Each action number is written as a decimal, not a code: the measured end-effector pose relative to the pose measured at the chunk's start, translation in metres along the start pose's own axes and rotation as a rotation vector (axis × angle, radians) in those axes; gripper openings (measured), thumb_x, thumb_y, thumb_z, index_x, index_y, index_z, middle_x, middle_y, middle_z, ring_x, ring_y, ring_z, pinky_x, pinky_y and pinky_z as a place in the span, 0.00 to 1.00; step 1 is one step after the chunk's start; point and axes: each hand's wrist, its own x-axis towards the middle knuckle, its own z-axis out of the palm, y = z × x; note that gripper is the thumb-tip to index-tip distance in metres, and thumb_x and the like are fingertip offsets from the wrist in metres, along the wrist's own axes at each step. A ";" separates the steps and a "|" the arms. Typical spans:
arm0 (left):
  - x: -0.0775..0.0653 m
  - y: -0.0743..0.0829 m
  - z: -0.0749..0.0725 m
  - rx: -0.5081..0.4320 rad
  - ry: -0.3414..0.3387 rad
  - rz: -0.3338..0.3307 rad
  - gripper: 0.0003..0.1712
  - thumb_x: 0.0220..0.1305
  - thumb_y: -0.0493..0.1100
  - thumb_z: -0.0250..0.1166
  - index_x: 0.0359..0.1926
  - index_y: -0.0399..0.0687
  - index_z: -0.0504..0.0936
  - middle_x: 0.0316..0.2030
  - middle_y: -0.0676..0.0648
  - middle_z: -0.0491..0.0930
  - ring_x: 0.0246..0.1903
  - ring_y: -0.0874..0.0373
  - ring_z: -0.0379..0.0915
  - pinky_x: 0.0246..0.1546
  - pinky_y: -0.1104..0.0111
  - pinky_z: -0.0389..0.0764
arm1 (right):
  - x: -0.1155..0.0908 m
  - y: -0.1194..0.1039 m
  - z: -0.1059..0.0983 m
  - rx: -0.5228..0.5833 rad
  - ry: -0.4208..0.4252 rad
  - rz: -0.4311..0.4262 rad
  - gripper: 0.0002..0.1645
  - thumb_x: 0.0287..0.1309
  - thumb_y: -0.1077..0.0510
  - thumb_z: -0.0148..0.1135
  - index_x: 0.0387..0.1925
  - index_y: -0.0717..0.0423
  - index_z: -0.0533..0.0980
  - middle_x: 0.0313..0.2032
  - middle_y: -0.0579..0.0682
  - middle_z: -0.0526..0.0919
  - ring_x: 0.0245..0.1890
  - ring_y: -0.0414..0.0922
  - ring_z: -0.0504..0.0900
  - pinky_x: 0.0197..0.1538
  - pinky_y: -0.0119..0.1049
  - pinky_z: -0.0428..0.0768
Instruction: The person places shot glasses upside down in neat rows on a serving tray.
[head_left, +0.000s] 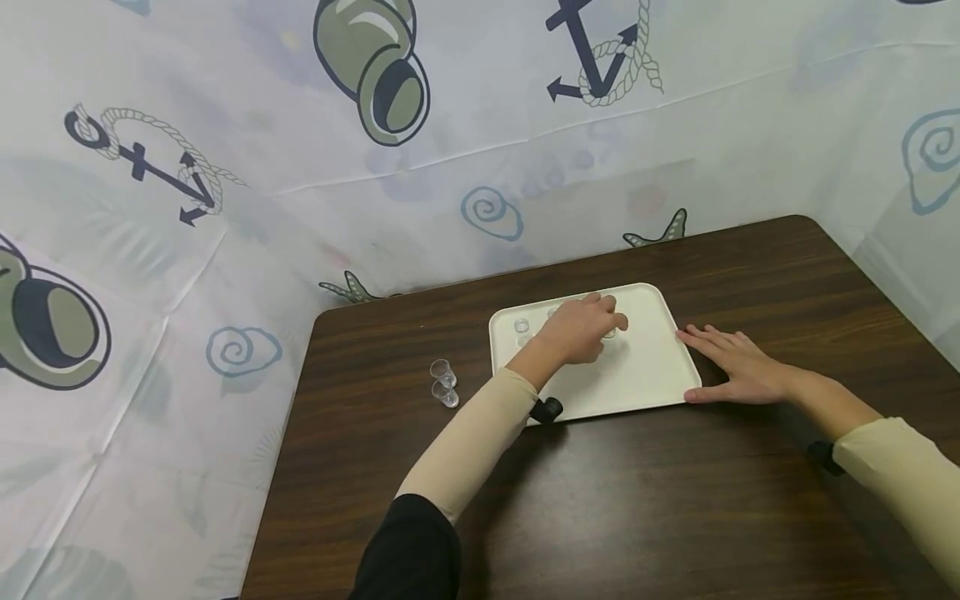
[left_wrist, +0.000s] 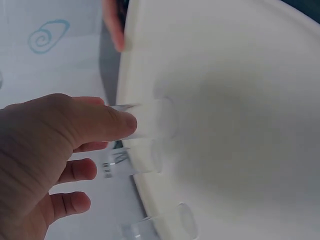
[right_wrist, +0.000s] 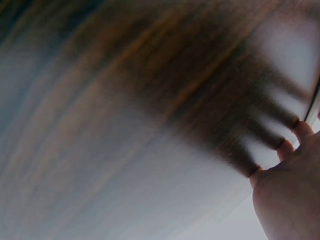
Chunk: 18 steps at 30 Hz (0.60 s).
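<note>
My left hand (head_left: 581, 330) is over the cream-white tray (head_left: 637, 379) and pinches a small clear shot glass (left_wrist: 162, 118) between thumb and fingers, its end close to the tray surface. Two more clear glasses, a nearer one (left_wrist: 150, 157) and a farther one (left_wrist: 186, 220), stand along the tray's far side in the left wrist view. In the head view, another glass (head_left: 522, 326) shows near the tray's far left corner. My right hand (head_left: 738, 367) lies at the tray's right edge, fingers stretched out and thumb touching the rim; in the right wrist view its fingertips (right_wrist: 285, 149) meet the tabletop.
Two clear shot glasses, one (head_left: 442, 372) just behind the other (head_left: 446, 394), are on the dark wooden table (head_left: 600, 500) left of the tray. Behind the table hangs a pale curtain (head_left: 420, 208) with anchors and shells. A black wrist device (head_left: 546, 410) overlaps the tray's front edge.
</note>
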 end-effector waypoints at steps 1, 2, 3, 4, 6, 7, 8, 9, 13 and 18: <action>-0.002 -0.001 -0.003 -0.006 0.011 0.000 0.22 0.59 0.41 0.62 0.55 0.63 0.78 0.46 0.54 0.72 0.46 0.58 0.69 0.38 0.69 0.74 | 0.000 0.000 0.000 -0.001 -0.001 0.002 0.60 0.51 0.36 0.66 0.75 0.50 0.46 0.73 0.62 0.44 0.72 0.64 0.40 0.65 0.67 0.37; -0.005 -0.002 -0.007 -0.007 0.024 -0.001 0.22 0.59 0.42 0.63 0.55 0.63 0.78 0.47 0.53 0.72 0.46 0.58 0.69 0.38 0.70 0.74 | 0.000 0.000 0.000 -0.001 -0.003 0.003 0.60 0.51 0.36 0.66 0.75 0.50 0.45 0.73 0.62 0.44 0.72 0.64 0.40 0.65 0.67 0.37; -0.009 -0.003 -0.011 -0.007 0.041 -0.001 0.21 0.60 0.43 0.63 0.55 0.63 0.78 0.47 0.53 0.72 0.46 0.58 0.69 0.38 0.70 0.74 | 0.000 0.001 0.000 -0.001 -0.004 0.004 0.60 0.51 0.36 0.66 0.75 0.50 0.45 0.73 0.62 0.44 0.72 0.64 0.40 0.65 0.67 0.37; -0.012 -0.005 -0.014 -0.007 0.064 -0.002 0.21 0.59 0.44 0.64 0.55 0.62 0.78 0.48 0.53 0.72 0.46 0.58 0.69 0.38 0.70 0.74 | 0.000 0.001 0.000 0.000 -0.005 0.006 0.60 0.51 0.36 0.66 0.75 0.50 0.45 0.73 0.62 0.44 0.72 0.64 0.39 0.65 0.67 0.36; -0.020 -0.011 -0.020 -0.017 0.105 -0.012 0.21 0.59 0.46 0.65 0.55 0.62 0.78 0.48 0.53 0.72 0.46 0.58 0.69 0.38 0.70 0.74 | 0.001 0.001 0.000 0.000 -0.003 0.008 0.60 0.51 0.35 0.66 0.75 0.50 0.45 0.74 0.62 0.43 0.72 0.64 0.39 0.66 0.67 0.36; -0.025 -0.014 -0.022 -0.027 0.126 -0.021 0.21 0.59 0.46 0.66 0.55 0.62 0.78 0.48 0.53 0.72 0.45 0.58 0.68 0.36 0.70 0.73 | 0.001 0.001 0.000 0.003 -0.001 0.008 0.60 0.51 0.35 0.66 0.75 0.50 0.45 0.74 0.61 0.43 0.72 0.64 0.39 0.66 0.67 0.35; -0.030 -0.018 -0.023 -0.033 0.146 -0.029 0.21 0.59 0.47 0.66 0.55 0.63 0.78 0.48 0.53 0.72 0.45 0.58 0.68 0.36 0.70 0.73 | 0.001 0.001 0.000 0.003 -0.001 0.009 0.60 0.51 0.35 0.66 0.75 0.49 0.45 0.74 0.61 0.43 0.72 0.63 0.39 0.66 0.66 0.35; -0.035 -0.022 -0.024 -0.047 0.167 -0.040 0.21 0.58 0.47 0.66 0.55 0.63 0.78 0.48 0.54 0.72 0.44 0.59 0.68 0.36 0.71 0.72 | 0.001 0.001 0.000 0.004 0.000 0.008 0.60 0.51 0.35 0.66 0.75 0.49 0.45 0.74 0.61 0.43 0.72 0.63 0.39 0.66 0.66 0.35; -0.065 -0.041 -0.025 -0.130 0.233 -0.102 0.22 0.58 0.49 0.67 0.55 0.62 0.78 0.47 0.56 0.72 0.43 0.61 0.66 0.37 0.72 0.71 | 0.001 0.001 0.001 0.006 -0.001 0.001 0.60 0.50 0.35 0.66 0.75 0.50 0.45 0.74 0.61 0.44 0.72 0.63 0.39 0.66 0.66 0.36; -0.115 -0.070 -0.021 -0.282 0.286 -0.203 0.22 0.58 0.50 0.67 0.55 0.61 0.78 0.48 0.58 0.71 0.48 0.63 0.67 0.45 0.68 0.73 | -0.001 0.002 0.001 0.009 0.007 -0.005 0.60 0.50 0.36 0.66 0.75 0.50 0.46 0.73 0.62 0.44 0.72 0.64 0.40 0.66 0.66 0.36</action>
